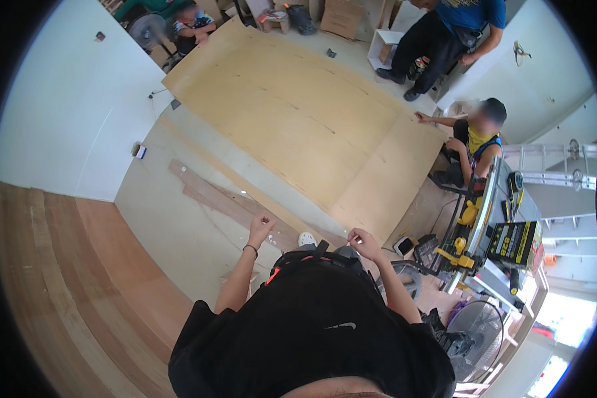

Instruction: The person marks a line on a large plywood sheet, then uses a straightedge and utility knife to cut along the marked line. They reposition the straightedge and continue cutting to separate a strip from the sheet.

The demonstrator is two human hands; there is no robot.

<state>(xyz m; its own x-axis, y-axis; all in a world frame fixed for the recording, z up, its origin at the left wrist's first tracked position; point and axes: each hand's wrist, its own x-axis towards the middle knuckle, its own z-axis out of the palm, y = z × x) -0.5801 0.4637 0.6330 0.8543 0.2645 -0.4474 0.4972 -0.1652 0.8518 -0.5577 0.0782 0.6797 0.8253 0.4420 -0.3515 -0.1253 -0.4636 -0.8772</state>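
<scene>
Fingers of left hand (261, 224) curled loosely, pinching nothing visible, hovering above the narrow reddish-brown wood offcut strip (209, 192) on the pale floor (159, 219). Right hand (365, 242) fingers half-curled, also empty as far as I can tell, just short of the near edge of the large pale plywood sheet (305, 113) lying flat on the floor. Judgement: to shift the sheet well, both hands should take the near edge wide apart, lifting in time with the seated person in yellow vest (479, 142) touching the far right edge. Hidden: own torso covers floor below the hands; fingertips too small to read; yellow-black saw bench (474, 225) is partly cut off.
</scene>
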